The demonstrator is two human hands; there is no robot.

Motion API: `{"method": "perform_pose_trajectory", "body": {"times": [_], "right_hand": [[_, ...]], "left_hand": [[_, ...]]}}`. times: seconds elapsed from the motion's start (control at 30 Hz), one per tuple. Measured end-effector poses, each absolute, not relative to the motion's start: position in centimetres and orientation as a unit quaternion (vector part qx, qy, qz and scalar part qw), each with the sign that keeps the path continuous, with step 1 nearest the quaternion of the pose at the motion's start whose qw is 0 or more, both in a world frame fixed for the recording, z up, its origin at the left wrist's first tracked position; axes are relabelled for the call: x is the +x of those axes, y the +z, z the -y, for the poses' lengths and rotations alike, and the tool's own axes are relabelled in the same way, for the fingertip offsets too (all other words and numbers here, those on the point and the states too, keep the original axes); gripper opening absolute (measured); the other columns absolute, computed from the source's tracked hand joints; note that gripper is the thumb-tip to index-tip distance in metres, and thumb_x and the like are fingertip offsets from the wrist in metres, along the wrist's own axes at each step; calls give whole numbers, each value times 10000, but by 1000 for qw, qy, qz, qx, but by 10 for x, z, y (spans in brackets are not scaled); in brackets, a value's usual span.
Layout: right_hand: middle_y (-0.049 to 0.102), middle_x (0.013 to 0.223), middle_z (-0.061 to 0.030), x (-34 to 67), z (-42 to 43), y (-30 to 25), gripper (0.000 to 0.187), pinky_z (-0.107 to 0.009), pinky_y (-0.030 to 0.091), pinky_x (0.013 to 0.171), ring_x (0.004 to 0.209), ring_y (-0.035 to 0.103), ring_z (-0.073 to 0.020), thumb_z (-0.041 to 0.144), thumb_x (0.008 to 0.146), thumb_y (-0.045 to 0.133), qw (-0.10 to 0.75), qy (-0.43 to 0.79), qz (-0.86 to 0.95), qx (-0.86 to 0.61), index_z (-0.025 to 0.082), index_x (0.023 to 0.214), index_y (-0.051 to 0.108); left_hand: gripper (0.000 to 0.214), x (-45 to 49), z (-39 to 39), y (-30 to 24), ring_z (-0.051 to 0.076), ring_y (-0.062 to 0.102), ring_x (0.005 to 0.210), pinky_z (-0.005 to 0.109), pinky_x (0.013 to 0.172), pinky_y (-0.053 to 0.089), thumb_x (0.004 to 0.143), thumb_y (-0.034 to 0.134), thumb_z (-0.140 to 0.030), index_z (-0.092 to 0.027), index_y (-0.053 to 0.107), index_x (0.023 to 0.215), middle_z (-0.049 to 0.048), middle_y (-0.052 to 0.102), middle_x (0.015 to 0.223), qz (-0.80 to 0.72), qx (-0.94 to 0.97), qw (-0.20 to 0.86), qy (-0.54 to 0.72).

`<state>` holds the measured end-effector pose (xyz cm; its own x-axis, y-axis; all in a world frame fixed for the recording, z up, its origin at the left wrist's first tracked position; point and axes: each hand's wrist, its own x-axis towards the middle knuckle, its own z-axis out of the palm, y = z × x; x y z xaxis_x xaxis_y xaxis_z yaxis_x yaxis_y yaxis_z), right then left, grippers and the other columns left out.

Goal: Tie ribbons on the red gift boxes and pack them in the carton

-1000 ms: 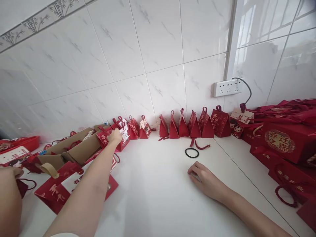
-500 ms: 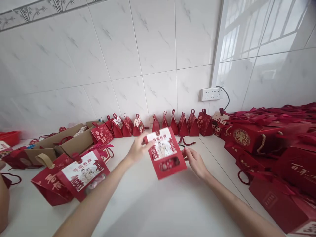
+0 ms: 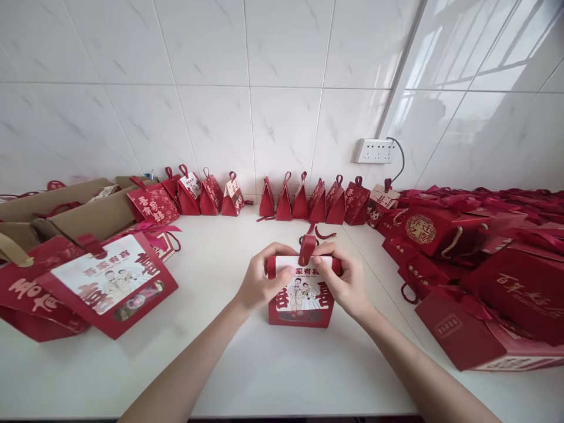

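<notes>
A red gift box [image 3: 304,317] stands upright on the white table in front of me, its white front printed with a couple and red characters. Along its lower front runs a small clear window. My left hand [image 3: 263,276] grips the box's upper left corner, thumb on the front. My right hand [image 3: 346,275] holds the upper right corner, with its thumb beside the red strap [image 3: 307,249] at the top. The backs of both hands' grips are hidden behind the box. Another printed box [image 3: 110,282] of the same kind leans on a red box [image 3: 42,294] at the left.
Several small triangular red boxes [image 3: 284,200] line the tiled wall. Brown open cartons [image 3: 88,214] sit at the left. Red gift boxes and bags [image 3: 445,229] are piled on the right. A power strip [image 3: 374,151] is fixed to the wall. Ribbon pieces [image 3: 325,233] lie behind my hands.
The box has gone from tilted in the air to upright and lower, facing me. My right hand has moved from its side to the top corner. The view has shifted too.
</notes>
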<state>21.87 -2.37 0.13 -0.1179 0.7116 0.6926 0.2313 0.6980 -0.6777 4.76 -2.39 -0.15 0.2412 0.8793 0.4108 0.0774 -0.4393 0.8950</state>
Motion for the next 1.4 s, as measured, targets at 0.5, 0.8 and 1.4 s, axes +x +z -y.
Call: {"method": "perform_pose_trajectory", "body": {"times": [0.5, 0.8, 1.4], "right_hand": [[537, 888, -50, 211, 23, -10, 184, -320, 506, 652, 798, 576, -177, 156, 828, 577, 597, -106, 739, -295, 229, 985, 515], [580, 808, -29, 209, 25, -11, 171, -259, 477, 528, 699, 594, -146, 121, 831, 563, 604, -115, 728, -302, 223, 965, 537], [568, 751, -12, 211, 29, -5, 98, -267, 430, 551, 634, 525, -132, 149, 859, 539, 601, 10, 729, -328, 202, 935, 569]], "left_hand": [[199, 55, 27, -1, 90, 427, 505, 209, 472, 353, 761, 613, -343, -162, 595, 680, -30, 499, 550, -408, 670, 354, 509], [217, 57, 27, 2, 80, 375, 482, 204, 436, 316, 741, 616, -330, -170, 557, 608, -43, 438, 515, -410, 662, 355, 517], [191, 58, 28, 1, 59, 384, 463, 167, 427, 326, 743, 630, -298, -158, 572, 627, -57, 446, 501, -398, 652, 368, 531]]}}
